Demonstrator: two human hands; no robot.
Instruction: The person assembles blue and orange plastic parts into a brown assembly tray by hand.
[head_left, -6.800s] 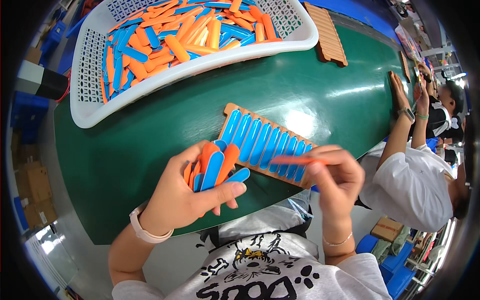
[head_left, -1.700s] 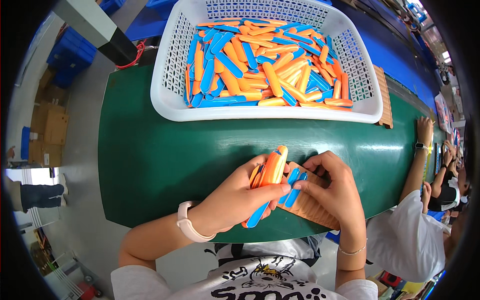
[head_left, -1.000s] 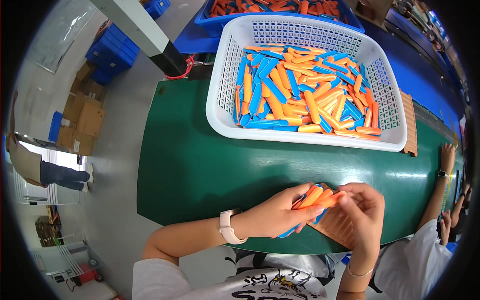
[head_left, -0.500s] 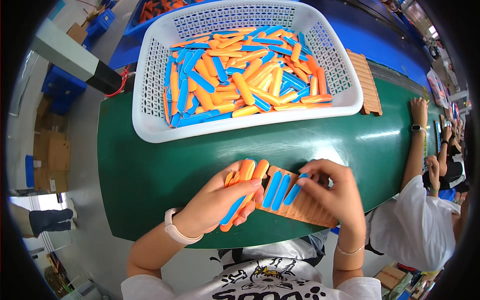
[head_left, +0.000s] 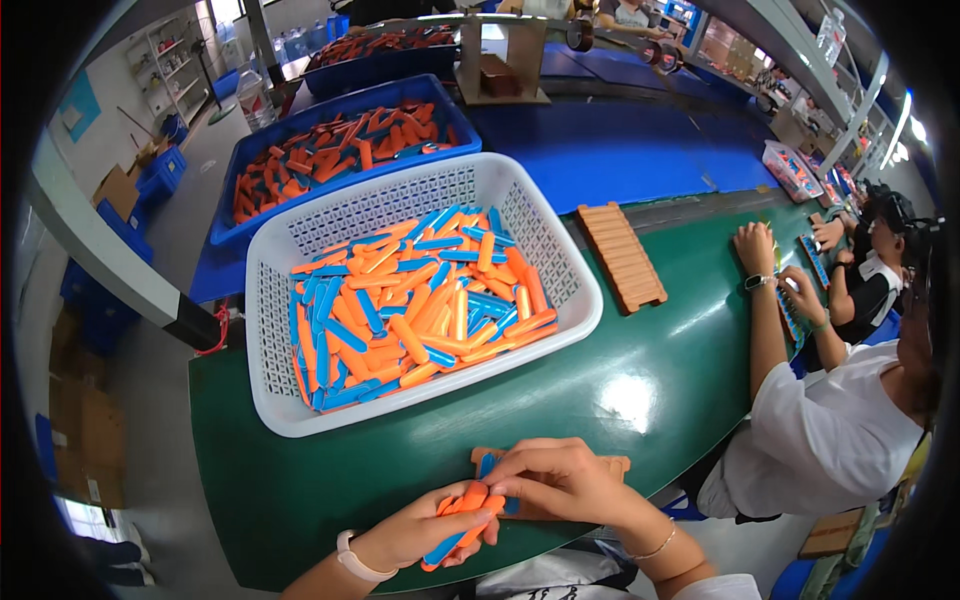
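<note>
My left hand (head_left: 428, 530) is wrapped round a small bundle of oblong orange-and-blue pieces (head_left: 470, 513), their rounded ends fanned toward my right hand. My right hand (head_left: 560, 482) has thumb and forefinger pinched at the upper end of that bundle, on one of its pieces. Under my right hand lies a brown ribbed tray (head_left: 612, 467), mostly covered by the hand. Blue faces of pieces (head_left: 487, 465) show in its left part; how many lie there is hidden.
A white perforated basket (head_left: 425, 400) heaped with like pieces stands just beyond my hands on the green table (head_left: 640, 360). Behind it is a blue crate (head_left: 345, 180) of more pieces. Another brown ribbed tray (head_left: 622, 258) lies right of the basket. A co-worker (head_left: 835, 430) sits at the right.
The view has tilted up, so basket and hands sit lower in it. My right hand has left the piece placed in the tray and moved left to the bundle in my left hand.
</note>
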